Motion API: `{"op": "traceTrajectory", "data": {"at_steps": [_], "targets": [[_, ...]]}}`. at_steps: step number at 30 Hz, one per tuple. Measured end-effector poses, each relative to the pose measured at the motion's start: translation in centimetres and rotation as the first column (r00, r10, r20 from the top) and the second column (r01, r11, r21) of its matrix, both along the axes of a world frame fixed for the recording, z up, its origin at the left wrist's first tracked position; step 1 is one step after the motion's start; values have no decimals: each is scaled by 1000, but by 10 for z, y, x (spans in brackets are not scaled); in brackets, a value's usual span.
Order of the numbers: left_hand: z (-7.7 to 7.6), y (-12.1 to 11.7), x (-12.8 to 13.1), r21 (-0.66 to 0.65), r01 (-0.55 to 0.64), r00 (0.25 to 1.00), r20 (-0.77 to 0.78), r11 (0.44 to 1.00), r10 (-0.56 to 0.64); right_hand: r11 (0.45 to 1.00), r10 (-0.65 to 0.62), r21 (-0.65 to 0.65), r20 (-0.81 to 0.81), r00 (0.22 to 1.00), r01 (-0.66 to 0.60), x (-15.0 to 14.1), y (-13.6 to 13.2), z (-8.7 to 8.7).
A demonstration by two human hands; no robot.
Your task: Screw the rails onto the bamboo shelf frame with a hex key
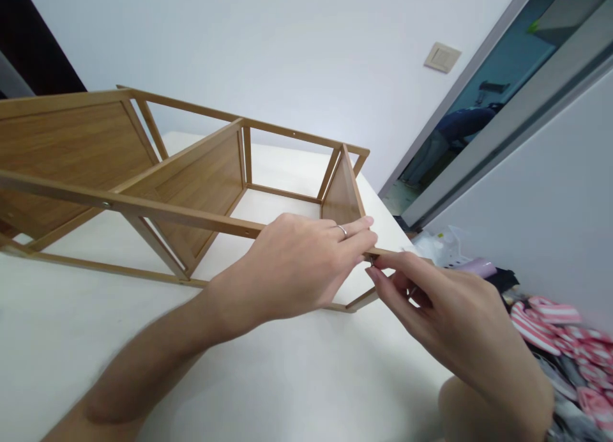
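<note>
A light-brown wooden shelf rack (182, 217) lies on its side, its slim rails joined by several panels. My left hand (299, 263), with a ring on one finger, is closed over the near upper rail by the right-hand end panel (343, 185). Its thumb is hidden. Close beside those fingertips, my right hand (445, 314) pinches a small metal screw (372, 262) between thumb and forefinger, against the rail's outer face. The screw is mostly covered by the fingertips, so how deep it sits cannot be seen.
The rack rests on a white tabletop (297, 378) against a pale wall with a light switch (442, 57). Right of the table, red-and-white striped cloth (550, 320) and other items are piled low. Behind a sliding door's opening, a person in dark clothing (467, 122) is partly visible.
</note>
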State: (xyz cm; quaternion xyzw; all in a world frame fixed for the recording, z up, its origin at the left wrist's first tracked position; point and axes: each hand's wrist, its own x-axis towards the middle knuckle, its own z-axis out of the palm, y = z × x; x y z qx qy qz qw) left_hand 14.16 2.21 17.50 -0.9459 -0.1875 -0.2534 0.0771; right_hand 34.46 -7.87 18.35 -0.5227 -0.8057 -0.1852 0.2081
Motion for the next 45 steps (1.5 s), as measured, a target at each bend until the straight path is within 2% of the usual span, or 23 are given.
{"op": "traceTrajectory", "data": {"at_steps": [6,12,20,25,30,35,45], "targets": [[-5,1,0,23,1,1000,17,1000,-1,1000,0,-27,-11,1000,0,-2,0,4],[-6,2,0,5,10,999,37,1000,-10,1000,-13,-22,-22,1000,13,-1,-1,0],[-5,3,0,70,-19,998,68,997,14,999,-42,21,15,999,42,-3,-1,2],[-8,4,0,77,27,993,111,997,-36,993,-93,84,50,994,88,-2,-4,2],[-7,4,-1,92,83,990,108,992,-93,991,-108,90,73,991,101,1,-6,0],[-6,5,-1,72,85,987,134,994,-94,990,-114,88,69,991,107,1,-6,-1],[-6,7,-4,118,78,995,45,990,-84,990,-125,65,65,990,121,-2,-7,0]]}}
